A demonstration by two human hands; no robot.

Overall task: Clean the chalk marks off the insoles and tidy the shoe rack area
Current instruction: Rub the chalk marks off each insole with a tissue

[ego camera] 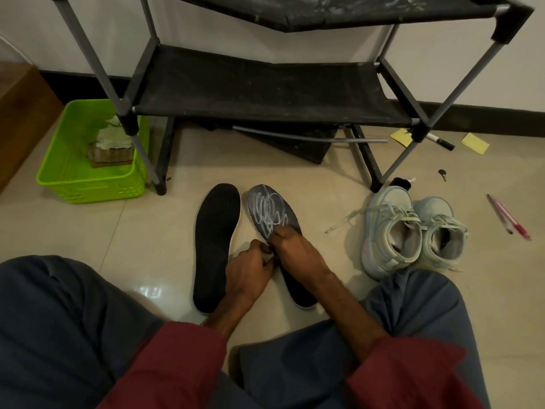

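Two black insoles lie side by side on the tiled floor. The left insole (216,246) shows no marks. The right insole (269,212) carries white chalk scribbles over its front half. My left hand (247,274) pinches the right insole's white-rimmed edge at its middle. My right hand (296,250) sits on the same insole just below the scribbles, fingers curled down onto the surface. A small white bit shows between the two hands; what it is I cannot tell. The hands hide the insole's middle.
A black shoe rack (265,90) stands right behind the insoles. A green basket (73,184) with cloths sits at the left. Pale blue sneakers (410,231) stand to the right. Yellow notes (474,143), a marker (441,141), a key (441,174) and pink pens (508,216) lie beyond.
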